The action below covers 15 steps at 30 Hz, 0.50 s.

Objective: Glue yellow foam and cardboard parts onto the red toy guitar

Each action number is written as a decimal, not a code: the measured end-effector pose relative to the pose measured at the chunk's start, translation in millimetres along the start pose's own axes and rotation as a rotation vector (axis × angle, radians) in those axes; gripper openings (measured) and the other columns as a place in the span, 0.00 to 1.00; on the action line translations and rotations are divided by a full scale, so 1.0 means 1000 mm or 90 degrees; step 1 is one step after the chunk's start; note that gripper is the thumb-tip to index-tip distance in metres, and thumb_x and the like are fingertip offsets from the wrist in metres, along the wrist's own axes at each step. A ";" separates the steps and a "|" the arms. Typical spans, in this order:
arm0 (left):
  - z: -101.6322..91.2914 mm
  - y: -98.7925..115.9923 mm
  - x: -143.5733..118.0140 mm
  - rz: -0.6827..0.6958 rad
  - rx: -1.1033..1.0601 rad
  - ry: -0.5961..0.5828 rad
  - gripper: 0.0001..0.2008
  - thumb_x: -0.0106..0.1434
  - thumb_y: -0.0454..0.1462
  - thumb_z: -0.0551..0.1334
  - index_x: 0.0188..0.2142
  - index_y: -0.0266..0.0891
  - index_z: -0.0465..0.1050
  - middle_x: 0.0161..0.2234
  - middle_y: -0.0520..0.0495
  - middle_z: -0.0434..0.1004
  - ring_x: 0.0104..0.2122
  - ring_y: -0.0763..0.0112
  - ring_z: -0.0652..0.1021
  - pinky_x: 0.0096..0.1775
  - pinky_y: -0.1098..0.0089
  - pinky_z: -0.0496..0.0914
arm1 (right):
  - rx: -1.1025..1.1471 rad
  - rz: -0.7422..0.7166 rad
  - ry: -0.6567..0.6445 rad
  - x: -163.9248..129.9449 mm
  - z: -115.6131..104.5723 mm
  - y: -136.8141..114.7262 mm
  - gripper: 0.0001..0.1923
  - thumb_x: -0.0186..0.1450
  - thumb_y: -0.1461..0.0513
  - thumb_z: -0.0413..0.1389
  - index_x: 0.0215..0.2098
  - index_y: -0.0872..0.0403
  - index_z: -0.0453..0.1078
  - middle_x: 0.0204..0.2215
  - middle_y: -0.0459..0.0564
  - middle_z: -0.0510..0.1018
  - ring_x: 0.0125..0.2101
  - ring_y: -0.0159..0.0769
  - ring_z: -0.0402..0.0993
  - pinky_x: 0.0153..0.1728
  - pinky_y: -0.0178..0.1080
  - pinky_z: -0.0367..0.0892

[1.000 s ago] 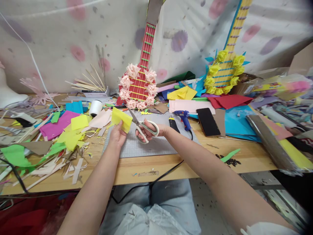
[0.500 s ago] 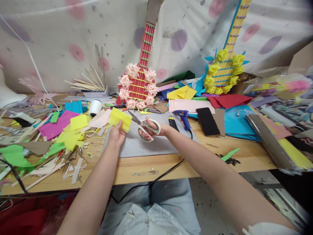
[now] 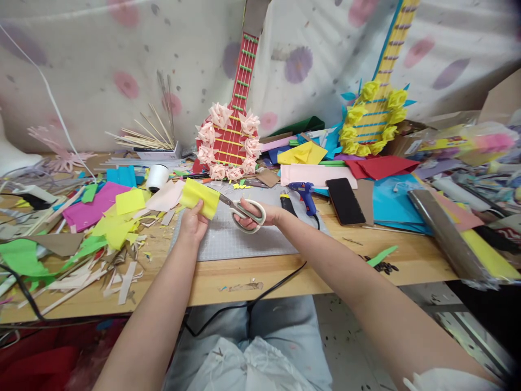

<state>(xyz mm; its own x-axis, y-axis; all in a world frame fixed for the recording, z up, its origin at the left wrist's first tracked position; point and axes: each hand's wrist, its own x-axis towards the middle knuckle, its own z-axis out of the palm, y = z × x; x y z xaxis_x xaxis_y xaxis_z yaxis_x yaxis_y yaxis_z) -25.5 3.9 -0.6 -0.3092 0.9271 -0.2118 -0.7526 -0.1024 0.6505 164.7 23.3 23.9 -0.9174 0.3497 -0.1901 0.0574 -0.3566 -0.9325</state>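
Yellow paper (image 3: 200, 197), white-handled scissors (image 3: 243, 210) (grey gridded mat (image 3: 244, 239))

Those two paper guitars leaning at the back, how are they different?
The red guitar has a ring of pale pink paper flowers; the yellow guitar has yellow flowers and blue trim. The red one stands behind the cutting mat, the yellow one farther right, its neck tilted right. Both lean on the flowered cloth.

Matt yellow paper sheet (image 3: 200, 197), scissors (image 3: 240, 210) with shiny metal blades and smooth pale plastic handles, matt grey cutting mat (image 3: 244, 241), pale smooth wooden table (image 3: 285, 274), glossy black phone (image 3: 345, 201) far right, blue plastic glue gun (image 3: 304, 193)
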 end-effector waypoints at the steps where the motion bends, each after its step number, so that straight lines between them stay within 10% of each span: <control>1: 0.000 0.000 0.000 0.001 0.002 -0.004 0.14 0.56 0.24 0.58 0.40 0.36 0.73 0.39 0.47 0.79 0.36 0.73 0.79 0.45 0.70 0.71 | -0.005 0.004 -0.007 0.000 0.000 -0.001 0.33 0.62 0.39 0.33 0.29 0.58 0.61 0.14 0.38 0.54 0.13 0.22 0.50 0.13 0.26 0.49; 15: 0.000 -0.008 -0.006 -0.002 0.062 -0.086 0.15 0.50 0.26 0.64 0.39 0.36 0.73 0.40 0.45 0.79 0.36 0.70 0.79 0.42 0.69 0.72 | -0.060 -0.004 -0.023 0.009 -0.002 -0.005 0.38 0.58 0.36 0.26 0.34 0.57 0.61 0.20 0.46 0.64 0.19 0.29 0.62 0.16 0.30 0.53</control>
<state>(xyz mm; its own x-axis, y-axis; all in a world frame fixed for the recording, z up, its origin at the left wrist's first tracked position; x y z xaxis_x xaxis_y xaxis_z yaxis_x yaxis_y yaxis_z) -17.7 -1.2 -4.6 -0.2203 0.9683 -0.1181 -0.6917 -0.0697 0.7188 156.9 29.8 26.7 -0.9314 0.3192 -0.1749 0.0873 -0.2704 -0.9588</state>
